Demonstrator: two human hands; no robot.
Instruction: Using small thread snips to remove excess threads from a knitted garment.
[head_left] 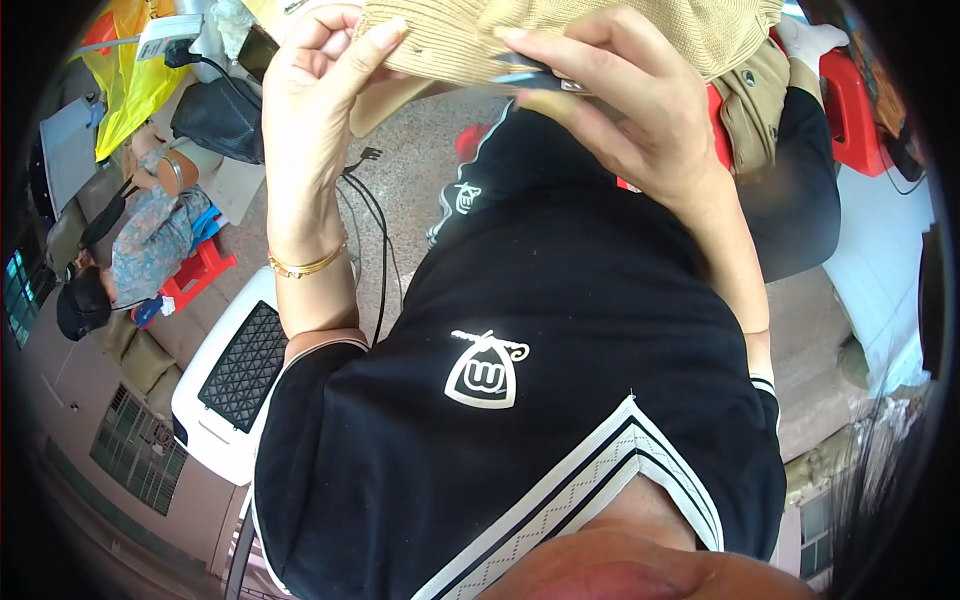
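A tan ribbed knit garment (435, 45) spreads across the top of the head view. Its edge is pinched between the thumb and fingers of my left hand (335, 65), at the upper left. My right hand (625, 95) is closed around small dark thread snips (535, 78), whose blades are smeared by motion. The snips lie right at the knit's lower edge, between my two hands. More of the tan knit passes behind my right fingers. What the blades touch is too blurred to tell.
Black cables (383, 225) run down the floor beside my left arm. A white appliance with a black grille (245, 365) stands at the left. Another person (165, 235) sits on a red stool (200, 275) further left. At the right are a red stool (855, 120) and someone's dark-trousered leg (800, 200).
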